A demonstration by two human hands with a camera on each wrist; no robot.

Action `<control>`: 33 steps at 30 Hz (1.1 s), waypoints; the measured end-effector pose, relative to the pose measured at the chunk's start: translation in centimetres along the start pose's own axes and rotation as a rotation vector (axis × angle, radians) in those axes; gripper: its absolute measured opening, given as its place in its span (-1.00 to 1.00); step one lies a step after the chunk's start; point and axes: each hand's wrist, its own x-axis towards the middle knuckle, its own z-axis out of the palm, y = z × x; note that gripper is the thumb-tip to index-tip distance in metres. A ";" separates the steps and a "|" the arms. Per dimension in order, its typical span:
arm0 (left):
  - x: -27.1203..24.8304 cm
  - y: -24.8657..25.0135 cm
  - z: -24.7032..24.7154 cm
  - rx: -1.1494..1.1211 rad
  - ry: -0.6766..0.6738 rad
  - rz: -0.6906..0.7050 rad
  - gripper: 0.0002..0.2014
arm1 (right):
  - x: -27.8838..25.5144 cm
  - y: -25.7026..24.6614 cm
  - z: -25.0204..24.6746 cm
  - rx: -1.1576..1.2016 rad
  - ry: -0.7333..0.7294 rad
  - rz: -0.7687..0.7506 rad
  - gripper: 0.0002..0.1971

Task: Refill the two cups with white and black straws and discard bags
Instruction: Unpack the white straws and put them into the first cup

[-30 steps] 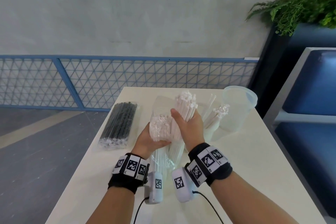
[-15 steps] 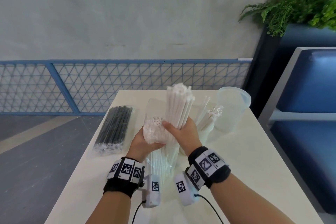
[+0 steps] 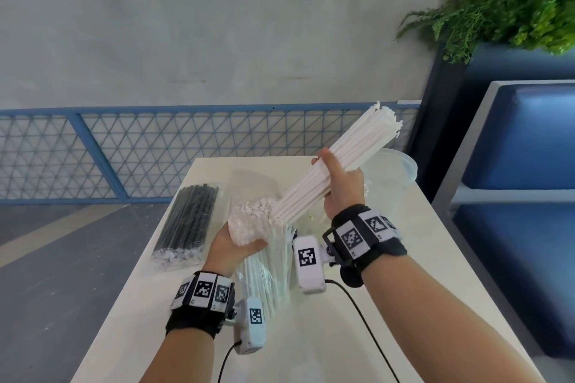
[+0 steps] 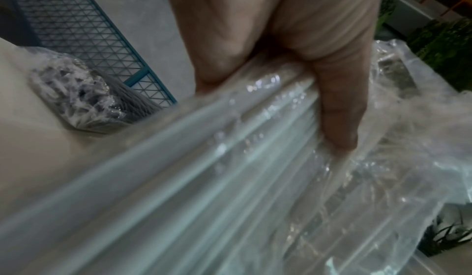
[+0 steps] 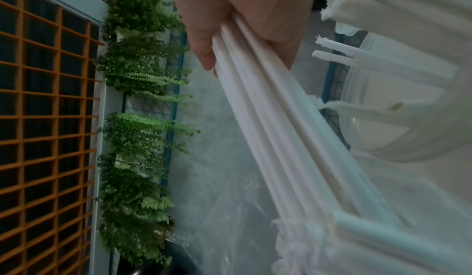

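My right hand [image 3: 339, 183] grips a bundle of white straws [image 3: 348, 155] and holds it slanted up to the right, almost free of the clear bag of white straws [image 3: 264, 261]. My left hand [image 3: 236, 246] holds that bag by its upper part over the white table [image 3: 420, 274]; its fingers [image 4: 334, 105] wrap the plastic. A sealed bag of black straws [image 3: 189, 221] lies at the table's left edge. A clear plastic cup [image 3: 395, 177] stands at the far right, behind the right hand. A second cup [image 5: 398, 117] with a few white straws shows in the right wrist view.
A blue mesh railing [image 3: 155, 149] runs behind the table. A dark planter with green ferns [image 3: 510, 3] stands at the far right corner, with a blue bench seat [image 3: 529, 165] beside it. Cables trail from both wrist cameras across the near table.
My right hand has drawn the white straw bundle up and to the right, out of the bag. My left hand has stayed low, holding the bag with the remaining straws.
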 end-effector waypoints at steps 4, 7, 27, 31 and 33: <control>0.0 -0.4 -0.2 -0.035 0.025 0.002 -0.53 | 0.2 -1.5 -0.7 0.038 0.042 -0.076 -0.62; 0.0 -0.4 -0.2 -0.052 0.032 0.019 -0.53 | 0.7 -3.7 -1.2 0.050 0.101 -0.218 -0.60; -0.3 0.3 0.8 -0.057 -0.026 0.046 -0.57 | 2.7 2.8 -5.0 -0.796 0.072 -0.501 -0.68; 0.1 -0.3 0.6 -0.065 -0.026 0.039 -0.54 | 2.4 4.3 -6.0 -0.800 -0.057 -0.307 -0.32; 0.1 -0.4 0.6 -0.069 -0.032 0.045 -0.53 | 2.3 4.6 -5.9 -0.824 -0.111 -0.322 -0.27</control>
